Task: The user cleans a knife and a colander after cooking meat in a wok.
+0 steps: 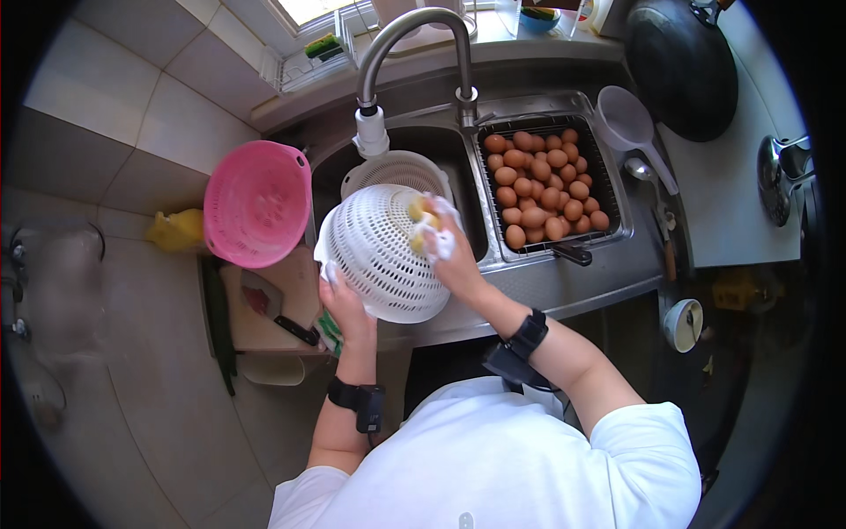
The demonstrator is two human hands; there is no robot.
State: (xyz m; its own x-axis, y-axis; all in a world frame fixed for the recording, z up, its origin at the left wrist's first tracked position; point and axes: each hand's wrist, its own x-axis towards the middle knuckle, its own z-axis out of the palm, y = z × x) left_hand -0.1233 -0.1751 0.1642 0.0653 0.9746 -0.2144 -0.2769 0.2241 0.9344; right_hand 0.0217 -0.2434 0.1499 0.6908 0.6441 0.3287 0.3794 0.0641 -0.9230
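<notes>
A white plastic colander (386,258) is tilted over the front of the left sink basin, its perforated outside facing up. My left hand (345,303) grips its rim at the lower left. Against the colander's upper right side, my right hand (453,254) presses a yellow sponge (423,221); white suds cover the fingers and part of the sponge. Behind the held colander, a second pale strainer basket (396,165) sits in the sink basin (462,165). The faucet's white spray head (371,132) hangs just above that basket, with no water plainly visible.
Brown eggs (542,185) fill a wire rack in the right basin. A pink colander (258,202) stands left of the sink, above a cutting board (297,281) with a black-handled knife (295,329). A white ladle (624,119) and a dark wok (681,69) lie at right.
</notes>
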